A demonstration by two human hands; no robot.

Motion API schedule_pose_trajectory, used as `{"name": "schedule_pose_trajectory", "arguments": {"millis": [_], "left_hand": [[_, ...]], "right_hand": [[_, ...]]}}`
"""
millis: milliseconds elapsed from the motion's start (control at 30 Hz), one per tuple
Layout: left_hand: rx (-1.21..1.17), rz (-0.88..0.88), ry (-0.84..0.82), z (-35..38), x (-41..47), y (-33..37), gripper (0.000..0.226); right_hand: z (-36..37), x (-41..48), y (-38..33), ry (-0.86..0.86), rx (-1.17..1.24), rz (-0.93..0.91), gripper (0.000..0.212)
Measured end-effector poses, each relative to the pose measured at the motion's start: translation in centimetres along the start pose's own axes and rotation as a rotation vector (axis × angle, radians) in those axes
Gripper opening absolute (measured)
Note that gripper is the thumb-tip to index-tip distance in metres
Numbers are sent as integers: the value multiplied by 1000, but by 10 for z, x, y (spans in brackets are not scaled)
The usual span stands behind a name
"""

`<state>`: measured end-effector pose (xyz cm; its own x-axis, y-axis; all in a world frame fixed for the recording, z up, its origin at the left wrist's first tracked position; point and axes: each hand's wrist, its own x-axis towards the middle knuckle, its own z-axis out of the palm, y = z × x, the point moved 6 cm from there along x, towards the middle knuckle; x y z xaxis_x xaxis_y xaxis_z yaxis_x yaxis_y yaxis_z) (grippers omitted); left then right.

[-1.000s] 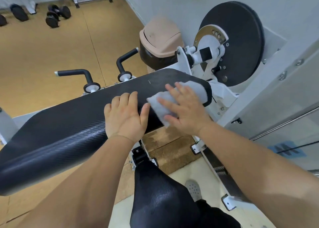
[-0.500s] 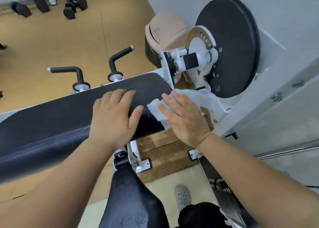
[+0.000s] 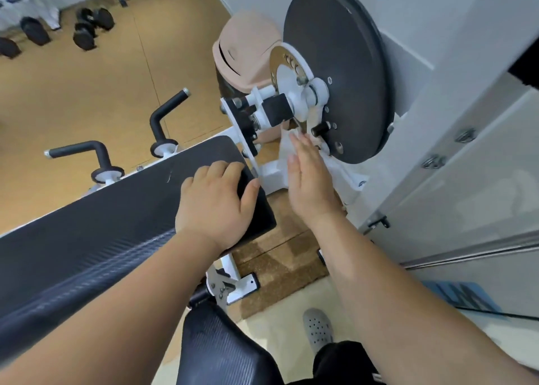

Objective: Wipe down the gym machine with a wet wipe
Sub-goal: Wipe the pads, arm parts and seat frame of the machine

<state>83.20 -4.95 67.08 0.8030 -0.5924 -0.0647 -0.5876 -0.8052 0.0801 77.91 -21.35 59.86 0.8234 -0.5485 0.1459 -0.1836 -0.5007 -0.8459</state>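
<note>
The gym machine has a long black padded bench (image 3: 102, 233) running from lower left to centre, a white frame (image 3: 271, 174) and a large dark round disc (image 3: 344, 64) at the right. My left hand (image 3: 215, 204) lies flat on the pad's right end, fingers spread, holding nothing. My right hand (image 3: 309, 183) is off the pad, beside the white frame under the disc, with the white wet wipe (image 3: 287, 148) under its fingers. Most of the wipe is hidden by the hand.
Two black handles (image 3: 163, 116) stick up behind the pad. A beige swing-lid bin (image 3: 245, 46) stands by the wall. Dumbbells (image 3: 90, 26) lie on the tan floor at the far left. A white wall and panel (image 3: 466, 151) close in on the right. My grey shoe (image 3: 318, 326) is below.
My right hand has carried the wipe off the pad's right end and over to the white frame below the disc. My left hand slid right along the pad to its end.
</note>
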Motion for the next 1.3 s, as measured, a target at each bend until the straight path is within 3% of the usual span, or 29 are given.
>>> {"name": "schedule_pose_trajectory", "arguments": {"millis": [67, 133, 267, 400, 467, 567, 600, 733, 800, 967, 1033, 1100, 1167, 1300], "left_hand": [[-4, 6, 7, -1, 0, 1, 61], [-13, 10, 8, 0, 0, 0, 60], [-4, 9, 19, 1, 1, -1, 58], [11, 15, 27, 2, 2, 0, 56], [14, 17, 31, 2, 2, 1, 56], [17, 20, 42, 2, 2, 1, 56], [21, 20, 40, 2, 2, 1, 56], [25, 21, 38, 3, 3, 0, 56], [30, 20, 33, 3, 2, 0, 56], [35, 21, 16, 5, 4, 1, 58], [34, 19, 9, 5, 4, 1, 58], [30, 20, 15, 5, 3, 1, 58], [28, 21, 22, 4, 3, 2, 58], [31, 25, 21, 4, 3, 3, 60]], "right_hand": [[36, 7, 11, -306, -387, -162, 62], [62, 4, 29, -430, -625, -249, 76], [62, 7, 52, -287, -653, -273, 64], [32, 16, 81, -6, -484, 93, 47], [50, 12, 70, -34, -514, -9, 48], [76, 6, 56, -159, -600, -354, 46], [72, 9, 61, -171, -601, -356, 46], [36, 21, 95, 1, -480, 30, 50], [42, 18, 85, 78, -461, 91, 52], [76, 12, 62, -123, -553, -308, 43], [60, 21, 85, -81, -525, -196, 51], [46, 22, 104, 78, -453, 65, 57], [54, 16, 93, 173, -444, 145, 59], [95, -6, 55, -72, -541, -232, 58]]}}
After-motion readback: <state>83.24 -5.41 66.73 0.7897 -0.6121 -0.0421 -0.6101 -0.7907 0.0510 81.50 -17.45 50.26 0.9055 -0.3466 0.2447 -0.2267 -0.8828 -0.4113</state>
